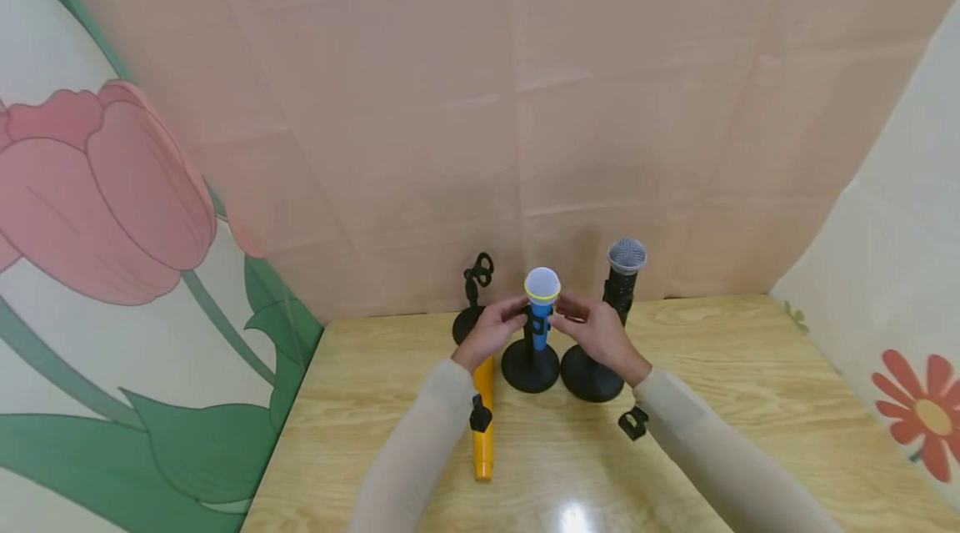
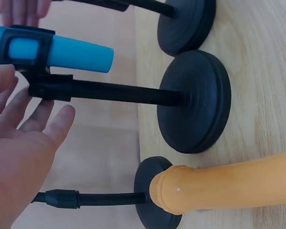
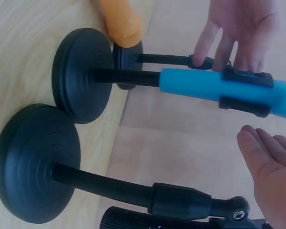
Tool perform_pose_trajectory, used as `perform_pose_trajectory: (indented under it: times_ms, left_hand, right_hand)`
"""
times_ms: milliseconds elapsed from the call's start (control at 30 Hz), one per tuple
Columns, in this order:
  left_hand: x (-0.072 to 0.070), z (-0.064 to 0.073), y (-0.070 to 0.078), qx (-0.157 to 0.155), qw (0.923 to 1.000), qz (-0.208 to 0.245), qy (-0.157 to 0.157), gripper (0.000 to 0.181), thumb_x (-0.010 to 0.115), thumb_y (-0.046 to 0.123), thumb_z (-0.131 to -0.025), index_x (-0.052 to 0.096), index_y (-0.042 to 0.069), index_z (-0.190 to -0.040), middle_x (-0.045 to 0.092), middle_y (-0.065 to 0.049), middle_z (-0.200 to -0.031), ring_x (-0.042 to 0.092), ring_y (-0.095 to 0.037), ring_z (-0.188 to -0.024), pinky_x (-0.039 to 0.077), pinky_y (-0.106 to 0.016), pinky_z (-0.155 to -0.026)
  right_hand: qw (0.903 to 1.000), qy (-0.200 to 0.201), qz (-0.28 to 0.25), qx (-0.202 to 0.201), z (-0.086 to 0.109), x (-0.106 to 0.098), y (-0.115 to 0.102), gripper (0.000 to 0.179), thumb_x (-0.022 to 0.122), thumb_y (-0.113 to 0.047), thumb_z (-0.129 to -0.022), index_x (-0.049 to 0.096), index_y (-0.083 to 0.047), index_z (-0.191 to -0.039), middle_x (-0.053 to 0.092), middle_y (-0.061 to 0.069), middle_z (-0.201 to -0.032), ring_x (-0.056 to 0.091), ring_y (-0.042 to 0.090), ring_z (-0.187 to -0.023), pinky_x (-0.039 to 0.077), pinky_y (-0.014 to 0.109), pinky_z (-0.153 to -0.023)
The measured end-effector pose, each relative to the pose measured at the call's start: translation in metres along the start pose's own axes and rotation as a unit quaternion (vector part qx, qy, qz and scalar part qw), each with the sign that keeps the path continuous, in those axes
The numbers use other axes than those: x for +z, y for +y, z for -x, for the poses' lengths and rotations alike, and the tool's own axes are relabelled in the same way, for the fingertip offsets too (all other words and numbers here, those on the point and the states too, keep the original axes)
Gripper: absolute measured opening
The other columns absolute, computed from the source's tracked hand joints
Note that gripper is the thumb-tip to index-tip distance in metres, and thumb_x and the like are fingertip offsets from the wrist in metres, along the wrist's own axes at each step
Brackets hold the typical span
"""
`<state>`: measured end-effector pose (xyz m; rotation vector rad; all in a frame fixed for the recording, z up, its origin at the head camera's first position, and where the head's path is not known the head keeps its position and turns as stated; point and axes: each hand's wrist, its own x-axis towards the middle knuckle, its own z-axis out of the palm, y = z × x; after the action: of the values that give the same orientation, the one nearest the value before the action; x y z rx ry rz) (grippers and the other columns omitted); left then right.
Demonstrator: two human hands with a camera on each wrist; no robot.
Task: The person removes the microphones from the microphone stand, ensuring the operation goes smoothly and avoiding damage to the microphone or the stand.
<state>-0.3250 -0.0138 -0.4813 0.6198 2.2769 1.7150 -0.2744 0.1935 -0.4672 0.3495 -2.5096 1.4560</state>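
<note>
A blue toy microphone (image 1: pixel 540 339) with a white head and a yellow ring sits tilted in the black clip (image 3: pixel 247 108) of the middle desk stand (image 1: pixel 530 374). To its left is my left hand (image 1: pixel 495 328), fingers loosely spread close beside the clip and the thumb near the microphone (image 2: pixel 81 53). My right hand (image 1: pixel 600 334) faces it from the right; its fingers are extended and apart from the blue barrel, with the thumb tip overlapping the barrel in the right wrist view. Neither hand is closed around the microphone.
At right, another stand (image 1: pixel 591 379) carries a black microphone (image 1: pixel 621 287) with a silver grille. Behind my left hand stands a third stand (image 1: pixel 472 291) with a bare clip. An orange microphone (image 1: pixel 483 441) lies on the wooden table (image 1: pixel 360 416) below my left forearm. A pinkish cloth (image 1: pixel 420 141) hangs behind.
</note>
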Motion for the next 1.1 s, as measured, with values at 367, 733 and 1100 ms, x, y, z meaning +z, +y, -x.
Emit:
perform_pose_trajectory:
  times_ms: [367, 733, 1100]
  left_hand:
    - [0.004, -0.001, 0.001, 0.006, 0.9979, -0.065, 0.003, 0.037, 0.053, 0.009, -0.103, 0.058, 0.005, -0.139, 0.059, -0.011, -0.139, 0.055, -0.028, -0.128, 0.044, -0.043, -0.107]
    - [0.002, -0.001, -0.004, 0.016, 0.9946, -0.101, 0.015, 0.037, 0.056, 0.011, -0.103, 0.059, 0.008, -0.139, 0.059, -0.009, -0.139, 0.059, -0.025, -0.124, 0.048, -0.037, -0.102]
    - [-0.001, -0.001, -0.005, 0.019, 0.9862, -0.153, 0.060, 0.030, 0.065, 0.016, -0.098, 0.069, 0.014, -0.128, 0.068, -0.003, -0.126, 0.067, -0.018, -0.111, 0.054, -0.030, -0.091]
  right_hand:
    - [0.9992, 0.002, -0.040, -0.006, -0.009, 0.005, -0.007, 0.045, 0.078, -0.018, -0.089, 0.065, 0.002, -0.126, 0.068, 0.022, -0.119, 0.067, 0.036, -0.109, 0.054, 0.050, -0.089]
    - [0.9981, 0.024, -0.056, -0.005, -0.014, 0.013, -0.008, 0.041, 0.080, -0.015, -0.086, 0.067, 0.004, -0.120, 0.070, 0.023, -0.114, 0.067, 0.038, -0.106, 0.053, 0.053, -0.092]
    - [0.9982, 0.008, -0.056, -0.019, -0.016, 0.014, -0.010, 0.037, 0.076, -0.011, -0.090, 0.066, 0.006, -0.121, 0.070, 0.023, -0.113, 0.067, 0.037, -0.105, 0.052, 0.054, -0.093]
